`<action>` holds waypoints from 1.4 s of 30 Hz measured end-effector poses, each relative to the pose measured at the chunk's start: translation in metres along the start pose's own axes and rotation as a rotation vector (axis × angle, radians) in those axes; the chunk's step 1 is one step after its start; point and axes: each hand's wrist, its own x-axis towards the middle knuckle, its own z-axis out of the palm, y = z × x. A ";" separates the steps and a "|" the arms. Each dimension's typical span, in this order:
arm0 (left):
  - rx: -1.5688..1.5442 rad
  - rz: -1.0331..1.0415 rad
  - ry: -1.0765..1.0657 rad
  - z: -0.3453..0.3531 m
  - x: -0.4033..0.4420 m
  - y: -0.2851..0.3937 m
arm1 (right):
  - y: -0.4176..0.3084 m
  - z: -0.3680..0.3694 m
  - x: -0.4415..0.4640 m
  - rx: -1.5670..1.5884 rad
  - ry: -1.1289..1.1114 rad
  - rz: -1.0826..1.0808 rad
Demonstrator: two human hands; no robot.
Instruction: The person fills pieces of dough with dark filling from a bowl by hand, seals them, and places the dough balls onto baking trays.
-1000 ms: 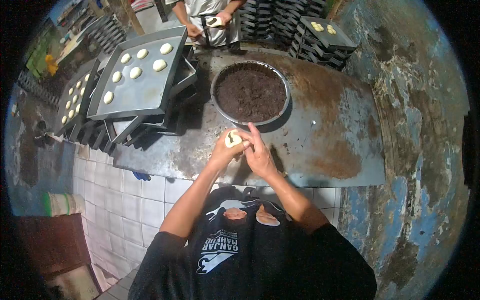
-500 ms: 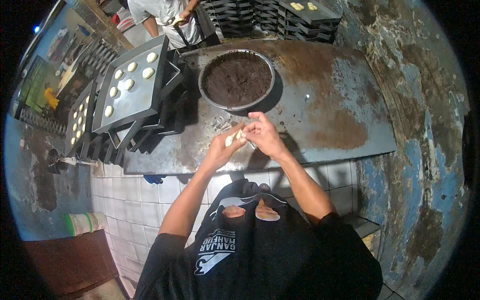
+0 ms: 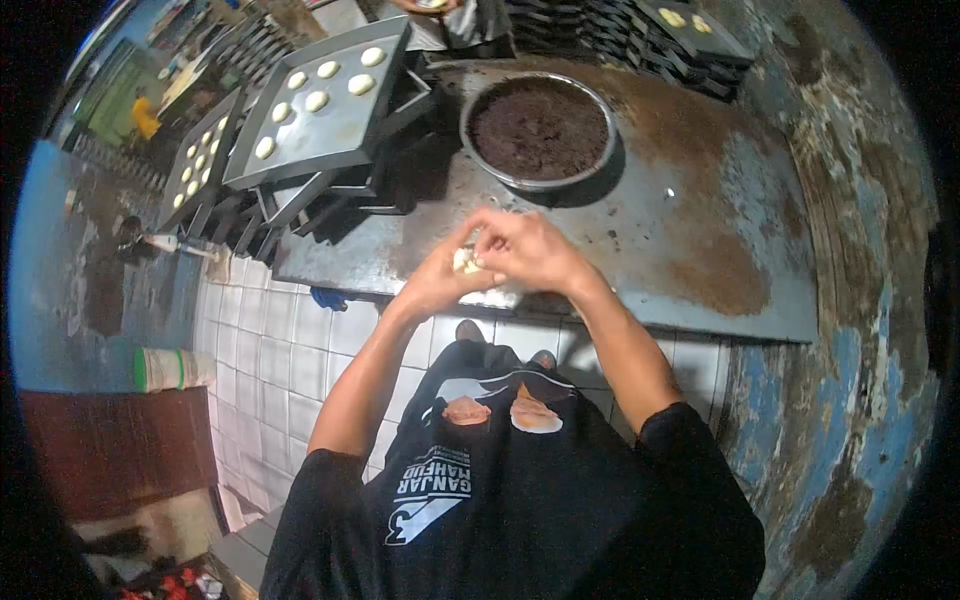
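Observation:
A pale piece of dough (image 3: 466,262) sits between my two hands, above the near edge of the metal table. My left hand (image 3: 440,275) cups it from the left with curled fingers. From the right, the fingers of my right hand (image 3: 535,250) press and pinch at the dough's top, hiding most of it. Beyond my hands stands a round metal bowl (image 3: 540,186) filled with dark brown crumbly filling (image 3: 540,128).
At the left, a tray (image 3: 330,140) with several dough balls (image 3: 316,101) rests on stacked trays; another dough tray (image 3: 205,160) stands farther left. Across the worn metal table (image 3: 690,215) a person (image 3: 455,25) holds something pale. More stacked trays (image 3: 690,45) are at the back right.
My right hand has closed in over the dough, which was more exposed between the fingers before. The view has shifted, so the bowl and trays appear farther right.

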 end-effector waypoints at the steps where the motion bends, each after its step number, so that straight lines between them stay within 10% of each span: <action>1: -0.020 -0.053 0.031 -0.011 -0.003 -0.001 | -0.018 0.003 0.008 -0.262 -0.056 -0.054; 5: -0.191 -0.133 0.158 -0.062 -0.006 -0.015 | -0.004 0.053 0.041 0.267 0.535 -0.155; 9: -0.646 0.038 0.174 -0.088 -0.004 -0.013 | -0.010 0.099 0.085 -0.207 0.514 -0.504; 15: -0.438 0.302 0.471 -0.181 0.003 -0.032 | -0.054 0.166 0.196 1.059 0.371 0.199; 19: -0.803 0.003 0.398 -0.269 0.008 -0.038 | -0.064 0.148 0.283 0.763 0.036 0.347; 24: -0.561 0.296 0.598 -0.337 0.007 -0.061 | -0.022 0.112 0.409 -0.282 0.320 0.268; 28: -0.487 0.181 0.635 -0.389 -0.025 -0.108 | 0.038 0.118 0.447 -1.060 -0.094 0.098; 38: -0.529 0.086 0.761 -0.433 -0.080 -0.148 | 0.070 0.125 0.470 -0.996 -0.209 -0.137; 42: -0.453 0.143 0.820 -0.423 -0.074 -0.135 | 0.012 0.113 0.498 -0.044 -0.191 0.496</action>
